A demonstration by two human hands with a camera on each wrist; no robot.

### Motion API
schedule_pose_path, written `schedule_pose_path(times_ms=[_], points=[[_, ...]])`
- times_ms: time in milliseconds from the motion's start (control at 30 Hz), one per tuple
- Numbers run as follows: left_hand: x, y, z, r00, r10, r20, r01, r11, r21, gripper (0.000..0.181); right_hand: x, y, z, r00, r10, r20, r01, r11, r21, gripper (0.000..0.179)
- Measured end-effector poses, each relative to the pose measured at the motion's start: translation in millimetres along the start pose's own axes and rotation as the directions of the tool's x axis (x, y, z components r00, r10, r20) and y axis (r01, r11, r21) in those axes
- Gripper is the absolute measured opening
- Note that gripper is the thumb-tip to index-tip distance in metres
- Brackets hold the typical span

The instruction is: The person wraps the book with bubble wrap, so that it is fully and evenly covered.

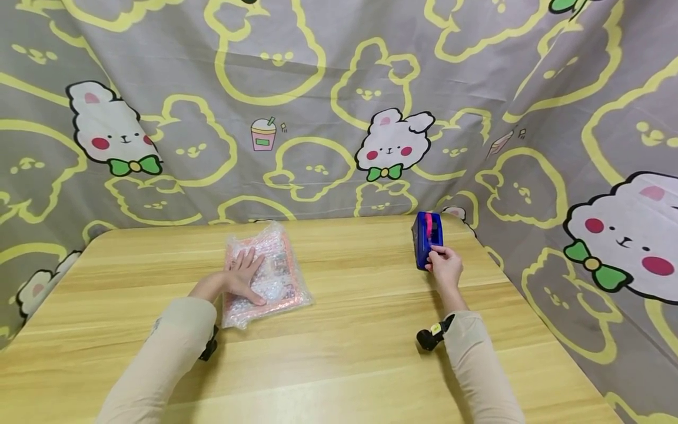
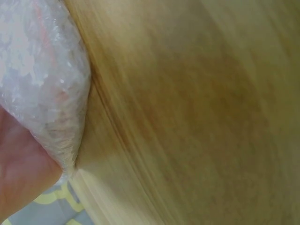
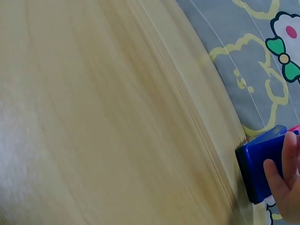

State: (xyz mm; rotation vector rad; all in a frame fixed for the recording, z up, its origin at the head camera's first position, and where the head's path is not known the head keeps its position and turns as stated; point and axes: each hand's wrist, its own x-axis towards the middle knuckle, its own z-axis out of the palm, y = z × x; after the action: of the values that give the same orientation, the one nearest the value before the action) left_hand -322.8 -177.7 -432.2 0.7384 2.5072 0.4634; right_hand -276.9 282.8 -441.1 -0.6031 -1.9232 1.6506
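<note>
A flat, rectangular item with an orange-pink border, wrapped in clear bubble wrap (image 1: 281, 274), lies on the left half of the table. My left hand (image 1: 243, 277) rests on top of it with the fingers spread. The left wrist view shows the side of the bubble wrap (image 2: 51, 79) and part of the palm. Toward the far right stands a blue tape dispenser (image 1: 422, 235) with a pink ring or roll in it. My right hand (image 1: 446, 268) holds its near end, fingers bent against the blue body (image 3: 260, 168). Whether the fingertips also pinch tape is hidden.
Both things sit on a light wood-grain table (image 1: 339, 353). A grey curtain (image 1: 318, 76) with yellow bear outlines and white rabbits hangs behind the table's far edge and along its right side. A black wrist camera (image 1: 430, 338) is worn on the right wrist.
</note>
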Motion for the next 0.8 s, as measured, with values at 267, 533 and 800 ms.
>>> schedule_pose_path(times_ms=[267,533,800], points=[[3.9,0.1,-2.1,1.0,-0.013,0.014,0.012,0.999,0.051,0.129,1.1,-2,-7,0.999,0.033,0.01,-0.032,0.996,-0.08,0.026],[6.3,8.9,-4.7,0.999,-0.037,0.019,0.035,0.996,0.078,0.122,0.7,-8,-12,0.998,0.062,0.017,-0.059,0.991,-0.12,0.027],[1.5,1.6,-2.2,0.998,-0.056,0.035,0.054,0.997,0.053,0.127,-1.8,-9,-5,0.999,0.036,0.021,-0.033,0.991,-0.129,0.024]])
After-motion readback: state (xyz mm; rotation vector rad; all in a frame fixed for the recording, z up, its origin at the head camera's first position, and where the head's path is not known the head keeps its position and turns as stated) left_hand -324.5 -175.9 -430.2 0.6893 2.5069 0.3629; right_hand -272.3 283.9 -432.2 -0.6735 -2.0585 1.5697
